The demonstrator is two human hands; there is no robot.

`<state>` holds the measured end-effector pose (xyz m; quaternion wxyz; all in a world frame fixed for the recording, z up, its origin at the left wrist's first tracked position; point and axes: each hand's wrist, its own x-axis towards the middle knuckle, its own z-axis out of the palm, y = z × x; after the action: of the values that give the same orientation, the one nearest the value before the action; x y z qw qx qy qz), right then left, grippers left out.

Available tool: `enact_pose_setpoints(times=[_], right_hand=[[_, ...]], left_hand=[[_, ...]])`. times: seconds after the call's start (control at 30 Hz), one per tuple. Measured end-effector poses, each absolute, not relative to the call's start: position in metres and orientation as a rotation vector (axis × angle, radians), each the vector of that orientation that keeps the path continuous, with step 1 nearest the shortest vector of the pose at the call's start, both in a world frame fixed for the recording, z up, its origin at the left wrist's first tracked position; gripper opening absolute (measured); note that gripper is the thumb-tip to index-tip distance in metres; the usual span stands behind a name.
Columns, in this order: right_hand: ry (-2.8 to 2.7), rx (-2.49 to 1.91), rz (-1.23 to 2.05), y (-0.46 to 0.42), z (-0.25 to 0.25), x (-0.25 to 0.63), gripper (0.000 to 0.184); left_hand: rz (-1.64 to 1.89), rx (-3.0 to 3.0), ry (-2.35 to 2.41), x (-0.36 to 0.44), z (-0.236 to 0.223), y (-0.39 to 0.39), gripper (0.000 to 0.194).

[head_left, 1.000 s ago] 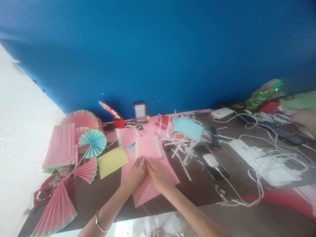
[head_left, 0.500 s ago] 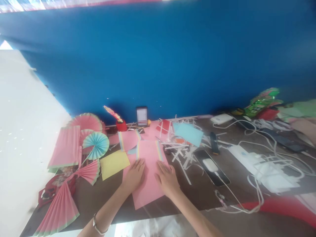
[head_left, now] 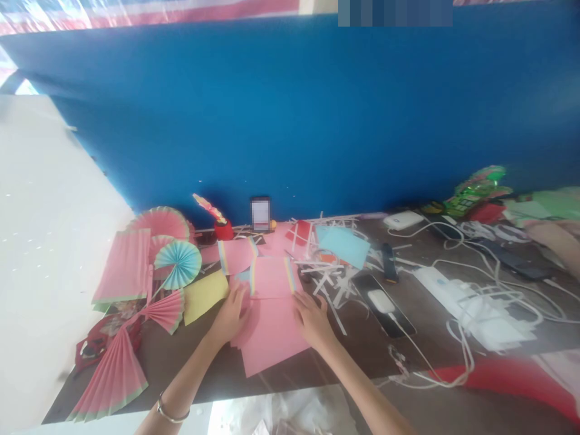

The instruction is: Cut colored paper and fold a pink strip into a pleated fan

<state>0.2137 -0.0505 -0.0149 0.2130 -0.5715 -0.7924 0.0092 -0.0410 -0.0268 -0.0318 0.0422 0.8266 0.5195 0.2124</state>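
A pink paper sheet (head_left: 272, 335) lies on the brown table (head_left: 362, 344) in front of me. My left hand (head_left: 231, 315) rests on its left edge, fingers bent at the paper's side. My right hand (head_left: 312, 317) lies flat on its right part with the fingers stretched out. Just beyond the hands sits a smaller pink sheet with rainbow-striped edges (head_left: 270, 277). A yellow sheet (head_left: 203, 296) lies to the left of my left hand.
Folded pink paper fans (head_left: 122, 266) and a blue-and-pink rosette (head_left: 177, 263) fill the left side. White paper strips (head_left: 333, 278), a light blue sheet (head_left: 343, 244), a phone with a charger (head_left: 384, 302), a power strip and tangled white cables (head_left: 480, 302) lie to the right. A blue wall stands behind.
Both hands have slid apart from the sheet's middle to its left and right sides. The view has tilted upward slightly.
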Motion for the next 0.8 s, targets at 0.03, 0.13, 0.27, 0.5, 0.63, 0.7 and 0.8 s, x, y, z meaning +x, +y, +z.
enact_pose_setpoints(times=[0.03,0.13,0.27,0.5,0.63,0.7,0.8], right_hand=[[-2.195,-1.578,0.024,-0.050,-0.016,0.214,0.035],[-2.170,-1.570,0.025,-0.050,-0.022,0.214,0.034],[-2.170,-1.537,0.075,-0.047,-0.026,0.223,0.034],[-2.471,-1.370,-0.022,-0.025,-0.008,0.235,0.033],[-2.629,-1.316,-0.210,-0.011,-0.005,0.231,0.032],[-2.614,-1.325,-0.157,-0.007,0.000,0.231,0.028],[-2.420,-1.350,0.202,-0.003,0.021,0.238,0.021]], left_hand=[[0.674,2.576,1.581,-0.042,-0.032,-0.026,0.050],[0.647,2.735,1.496,-0.043,-0.029,-0.024,0.041],[0.586,2.909,1.477,-0.042,-0.025,-0.018,0.032],[0.272,3.061,1.370,-0.035,-0.014,-0.004,0.028],[0.177,3.065,1.227,-0.026,-0.005,0.004,0.032],[0.270,2.957,1.205,-0.027,0.003,0.006,0.029],[0.503,2.585,1.259,-0.036,0.024,0.009,0.026]])
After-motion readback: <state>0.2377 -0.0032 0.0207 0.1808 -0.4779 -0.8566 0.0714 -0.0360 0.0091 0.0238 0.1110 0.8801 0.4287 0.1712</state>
